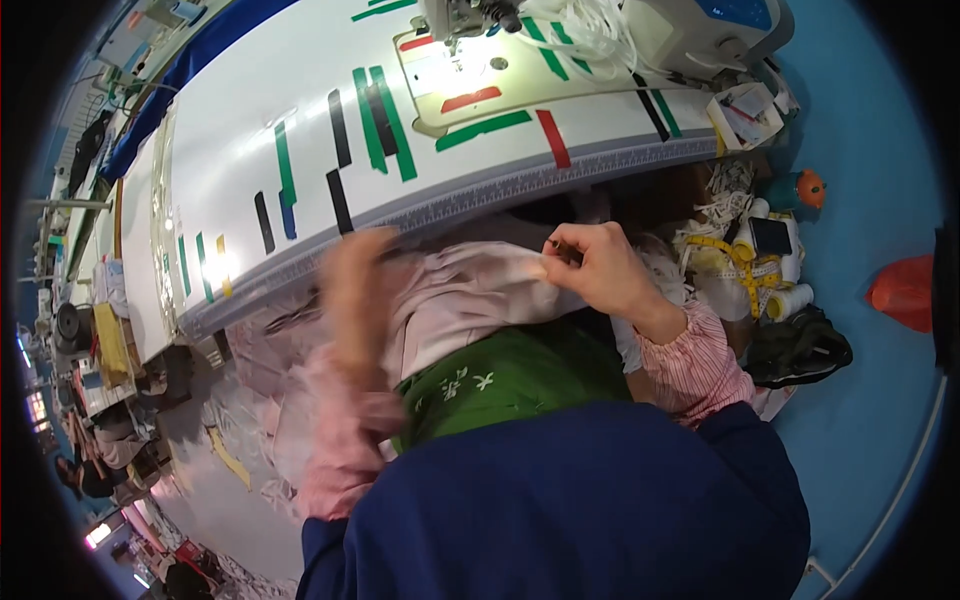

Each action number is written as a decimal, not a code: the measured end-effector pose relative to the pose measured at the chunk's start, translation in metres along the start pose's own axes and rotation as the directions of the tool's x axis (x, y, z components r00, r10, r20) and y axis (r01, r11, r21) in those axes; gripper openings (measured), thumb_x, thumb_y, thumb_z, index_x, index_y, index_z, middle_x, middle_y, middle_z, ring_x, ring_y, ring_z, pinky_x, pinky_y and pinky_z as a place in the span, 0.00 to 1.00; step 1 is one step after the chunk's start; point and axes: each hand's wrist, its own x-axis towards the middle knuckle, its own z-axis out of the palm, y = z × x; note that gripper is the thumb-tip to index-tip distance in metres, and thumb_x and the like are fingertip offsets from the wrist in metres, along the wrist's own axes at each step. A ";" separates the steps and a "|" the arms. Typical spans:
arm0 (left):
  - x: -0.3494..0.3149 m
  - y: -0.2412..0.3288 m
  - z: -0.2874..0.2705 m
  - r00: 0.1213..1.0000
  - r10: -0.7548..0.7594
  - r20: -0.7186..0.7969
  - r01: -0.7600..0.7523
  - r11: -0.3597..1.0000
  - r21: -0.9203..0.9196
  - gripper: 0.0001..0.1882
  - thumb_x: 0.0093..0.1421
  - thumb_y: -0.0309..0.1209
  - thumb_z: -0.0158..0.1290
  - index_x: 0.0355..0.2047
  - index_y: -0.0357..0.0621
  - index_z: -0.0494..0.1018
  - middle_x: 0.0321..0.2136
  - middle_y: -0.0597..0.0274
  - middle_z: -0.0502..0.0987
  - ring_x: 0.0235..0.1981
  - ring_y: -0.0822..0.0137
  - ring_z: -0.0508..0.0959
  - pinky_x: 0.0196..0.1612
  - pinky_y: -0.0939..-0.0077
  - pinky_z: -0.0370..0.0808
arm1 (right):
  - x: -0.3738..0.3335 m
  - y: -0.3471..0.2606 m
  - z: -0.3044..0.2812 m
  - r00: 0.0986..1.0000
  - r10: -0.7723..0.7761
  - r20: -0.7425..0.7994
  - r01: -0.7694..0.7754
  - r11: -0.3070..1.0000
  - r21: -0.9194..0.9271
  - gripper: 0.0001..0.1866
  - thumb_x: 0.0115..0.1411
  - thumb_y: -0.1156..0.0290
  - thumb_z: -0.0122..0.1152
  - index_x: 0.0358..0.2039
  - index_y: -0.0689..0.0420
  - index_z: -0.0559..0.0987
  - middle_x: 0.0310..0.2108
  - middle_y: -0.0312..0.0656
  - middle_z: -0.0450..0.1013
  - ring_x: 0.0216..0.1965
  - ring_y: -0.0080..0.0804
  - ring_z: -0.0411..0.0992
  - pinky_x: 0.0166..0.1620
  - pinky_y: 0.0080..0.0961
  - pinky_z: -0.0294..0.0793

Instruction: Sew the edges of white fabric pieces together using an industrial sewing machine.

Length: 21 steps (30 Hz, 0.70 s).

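Pale pink cloth point(470, 285) lies bunched over my lap, on top of a green apron point(500, 375) with white marks. My right hand point(600, 265) is closed at the cloth's upper right edge, thumb and forefinger pinching it. A small dark object point(566, 253) shows inside that hand's curled fingers; its kind is mostly hidden. Smeared by motion, my left hand point(360, 275) is over the left side of the cloth, close to the table's front edge. Its fingers cannot be made out.
Ahead is a white sewing table point(230, 150) with coloured tape strips and a ruler point(500, 194) along its front. A lit sewing machine point(470, 75) stands there. A small box point(745, 115) sits at the right corner. Thread spools point(790, 300) and a yellow tape measure point(745, 270) lie below.
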 end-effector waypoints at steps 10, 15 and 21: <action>0.012 0.092 0.042 0.938 0.217 0.271 -0.028 0.825 -0.565 0.07 0.54 0.21 0.59 0.34 0.36 0.75 0.31 0.55 0.79 0.34 0.55 0.78 0.39 0.67 0.73 | -0.029 -0.012 0.009 0.999 -0.042 0.028 0.041 0.998 0.040 0.10 0.51 0.73 0.62 0.31 0.67 0.79 0.21 0.50 0.75 0.22 0.37 0.76 0.29 0.28 0.73; 0.011 0.093 0.038 0.943 0.112 0.315 0.087 0.827 -0.555 0.06 0.56 0.22 0.57 0.34 0.36 0.75 0.28 0.54 0.78 0.28 0.59 0.78 0.31 0.72 0.74 | -0.030 -0.006 0.017 1.000 -0.029 0.009 0.028 0.995 0.097 0.10 0.52 0.73 0.63 0.33 0.66 0.79 0.22 0.49 0.76 0.22 0.39 0.75 0.30 0.29 0.73; 0.026 0.074 0.013 0.936 -0.031 0.350 0.209 0.849 -0.485 0.03 0.57 0.22 0.55 0.32 0.35 0.75 0.23 0.57 0.76 0.23 0.70 0.75 0.29 0.78 0.72 | -0.062 -0.002 0.033 0.928 -0.252 -0.274 0.249 0.967 -0.045 0.17 0.58 0.74 0.62 0.48 0.62 0.74 0.29 0.47 0.76 0.27 0.36 0.76 0.33 0.26 0.74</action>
